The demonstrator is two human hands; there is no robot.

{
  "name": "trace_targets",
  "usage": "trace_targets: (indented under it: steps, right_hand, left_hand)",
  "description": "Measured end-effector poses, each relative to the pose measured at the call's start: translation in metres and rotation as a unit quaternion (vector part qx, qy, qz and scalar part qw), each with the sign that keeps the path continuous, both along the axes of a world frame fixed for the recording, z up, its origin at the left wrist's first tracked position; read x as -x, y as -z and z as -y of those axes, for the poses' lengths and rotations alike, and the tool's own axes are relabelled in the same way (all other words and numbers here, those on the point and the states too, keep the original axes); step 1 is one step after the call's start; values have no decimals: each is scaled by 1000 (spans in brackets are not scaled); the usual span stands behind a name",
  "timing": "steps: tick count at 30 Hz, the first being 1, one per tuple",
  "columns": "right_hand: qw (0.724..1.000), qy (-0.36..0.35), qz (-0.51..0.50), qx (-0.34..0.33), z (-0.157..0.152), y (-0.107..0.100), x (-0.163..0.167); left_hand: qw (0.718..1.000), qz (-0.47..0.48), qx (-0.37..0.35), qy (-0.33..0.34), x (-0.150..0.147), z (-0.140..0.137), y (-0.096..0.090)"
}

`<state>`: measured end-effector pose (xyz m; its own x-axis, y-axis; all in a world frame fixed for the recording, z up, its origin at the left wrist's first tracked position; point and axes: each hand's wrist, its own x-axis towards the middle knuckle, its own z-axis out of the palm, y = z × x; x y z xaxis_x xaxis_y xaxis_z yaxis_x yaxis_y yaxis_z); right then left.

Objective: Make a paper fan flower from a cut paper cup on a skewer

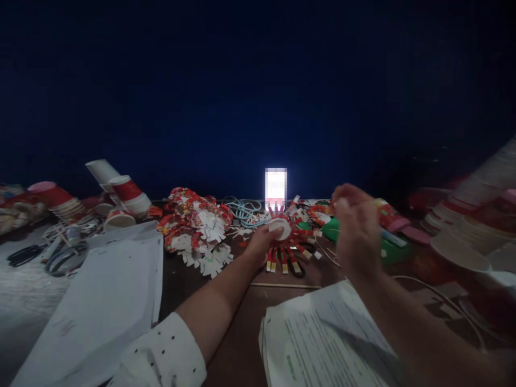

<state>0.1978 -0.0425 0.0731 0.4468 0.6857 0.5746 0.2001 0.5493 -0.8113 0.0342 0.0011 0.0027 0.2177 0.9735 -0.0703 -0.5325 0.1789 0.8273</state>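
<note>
My left hand [262, 242] grips a cut paper cup [284, 230] by its round white base, with the thumb lying on the base. The cup's red side is slit into strips that fan outward, several with pale tips. To the right, my right hand [358, 231] is raised above the table, apart from the cup. Motion smears its fingers, so whether they hold anything cannot be made out. Left of the held cup lies a pile of similar cut cups [197, 215], red and white.
Stacked paper cups [129, 194] stand at the left behind white sheets [113, 290]. Printed papers [322, 338] lie in front. A bluish cord [245, 209] is coiled at the back beside a bright, pixelated rectangle [276, 185]. More cups [463, 220] lean at the right.
</note>
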Motion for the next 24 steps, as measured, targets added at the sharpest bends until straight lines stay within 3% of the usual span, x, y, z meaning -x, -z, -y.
trace_targets:
  steps: [4, 6, 11, 15, 21, 24]
  right_hand:
    - [990, -25, -52, 131, -21, 36, 1]
    - [972, -77, -123, 186, -26, 46, 1]
    - [901, -241, -228, 278, -20, 41, 4]
    - [873, -261, -270, 311, -16, 39, 4]
    - [874, -240, -267, 327, -24, 51, -3]
    - [909, -208, -208, 296, -28, 58, -4]
  left_hand:
    - [999, 30, 16, -22, 2, -2, -2]
    - [998, 42, 30, -39, 2, -2, -3]
    - [997, 58, 27, -36, 2, -2, -5]
    - [999, 44, 10, -21, 2, -2, -3]
    - [999, 35, -3, -19, 3, -2, -3]
    - [999, 38, 6, -27, 3, -4, -4]
